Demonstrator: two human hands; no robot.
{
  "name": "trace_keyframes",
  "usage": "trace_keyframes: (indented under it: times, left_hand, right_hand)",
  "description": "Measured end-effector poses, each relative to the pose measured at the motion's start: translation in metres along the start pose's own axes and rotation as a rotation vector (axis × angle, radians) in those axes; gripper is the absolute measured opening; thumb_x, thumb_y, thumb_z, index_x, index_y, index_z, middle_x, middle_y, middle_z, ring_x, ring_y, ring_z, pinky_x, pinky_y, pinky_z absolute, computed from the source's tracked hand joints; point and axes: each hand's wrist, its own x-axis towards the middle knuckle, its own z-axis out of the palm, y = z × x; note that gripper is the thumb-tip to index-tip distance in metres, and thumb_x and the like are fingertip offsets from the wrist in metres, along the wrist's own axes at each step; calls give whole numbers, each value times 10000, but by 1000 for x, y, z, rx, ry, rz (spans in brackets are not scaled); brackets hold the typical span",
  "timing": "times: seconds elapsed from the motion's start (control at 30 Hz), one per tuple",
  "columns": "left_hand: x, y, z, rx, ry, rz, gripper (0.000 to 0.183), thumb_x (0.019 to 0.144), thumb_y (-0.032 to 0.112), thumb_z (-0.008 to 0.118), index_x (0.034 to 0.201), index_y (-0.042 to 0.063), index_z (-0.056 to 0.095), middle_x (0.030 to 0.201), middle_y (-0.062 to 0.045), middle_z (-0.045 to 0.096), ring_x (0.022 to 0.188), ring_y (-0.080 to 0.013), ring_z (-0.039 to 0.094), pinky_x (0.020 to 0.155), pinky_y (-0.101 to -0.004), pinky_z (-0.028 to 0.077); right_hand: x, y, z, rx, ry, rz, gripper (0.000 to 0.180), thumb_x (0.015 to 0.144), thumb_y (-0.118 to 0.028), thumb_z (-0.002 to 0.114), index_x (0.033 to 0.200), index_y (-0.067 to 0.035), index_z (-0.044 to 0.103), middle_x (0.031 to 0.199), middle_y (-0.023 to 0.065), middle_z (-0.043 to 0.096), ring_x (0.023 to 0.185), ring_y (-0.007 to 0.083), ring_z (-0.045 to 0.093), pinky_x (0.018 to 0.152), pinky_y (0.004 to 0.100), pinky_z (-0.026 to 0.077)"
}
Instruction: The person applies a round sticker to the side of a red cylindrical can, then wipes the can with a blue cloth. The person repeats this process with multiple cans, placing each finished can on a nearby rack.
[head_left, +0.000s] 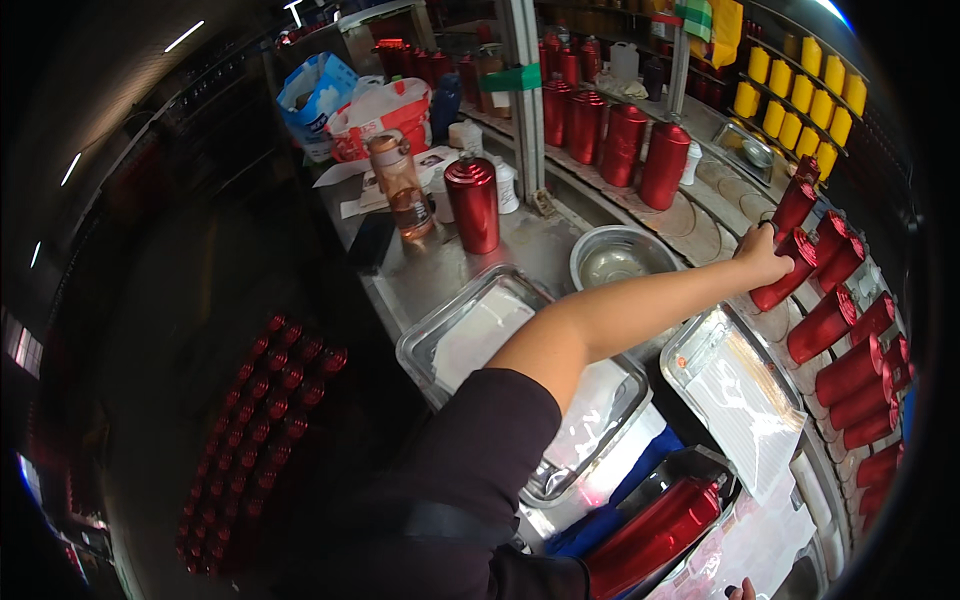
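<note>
My left hand (765, 259) reaches far right, its fingers wrapped around the upper body of a glossy red metallic bottle (780, 281) among the red bottles on the round-plated conveyor. Another red bottle (795, 206) stands just behind it. Only the fingertips of my right hand (742, 591) show at the bottom edge, beside a printed sheet under clear plastic (750, 540); what they do is hidden. A large red bottle (652, 532) lies on its side near blue cloth (589, 529). One more red bottle (472, 210) stands upright on the metal table (420, 274).
A metal bowl (619, 259) with liquid, a metal tray (427, 352) under my left arm and a second tray (686, 352) lie ahead. A drinking bottle (401, 191) and bags (382, 116) stand at the back, near a metal post (521, 112). Many red bottles (259, 420) stand lower left.
</note>
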Motion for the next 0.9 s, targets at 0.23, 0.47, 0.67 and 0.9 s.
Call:
trace_keyframes:
  times: [0.23, 0.47, 0.67, 0.9]
  left_hand:
    - [-155, 24, -85, -199, -164, -13, 341, 701, 188, 789, 871, -18, 577, 829, -134, 660, 799, -209, 660, 714, -337, 522]
    - [-310, 40, -124, -199, -420, -148, 420, 779, 207, 754, 1085, -44, 615, 1001, -154, 683, 908, -219, 672, 776, -337, 537]
    - [-380, 53, -122, -233, -480, -224, 581, 846, 241, 761, 1291, -38, 513, 1255, -219, 600, 1199, -287, 581, 1014, -387, 463]
    - [-409, 60, -94, -381, -648, -319, 731, 895, 163, 726, 1495, 5, 340, 1463, -172, 451, 1403, -267, 395, 1190, -433, 280]
  right_hand:
    - [-12, -53, 17, -78, -170, -29, 517, 913, -441, 622, 1318, -120, 639, 710, 90, 656, 516, 156, 551, 544, 323, 462]
    - [-22, -63, 61, 253, -375, -300, 415, 915, -261, 628, 1256, -24, 634, 1088, 145, 668, 922, 199, 637, 783, 318, 505]
    - [-98, -121, 72, 454, -433, -362, 515, 877, 1, 593, 1388, 0, 526, 1248, 157, 623, 998, 151, 641, 699, 213, 497]
    - [-123, -114, 67, 538, -423, -307, 568, 861, -33, 694, 1403, -16, 526, 1105, 69, 648, 621, 9, 467, 534, 160, 362]
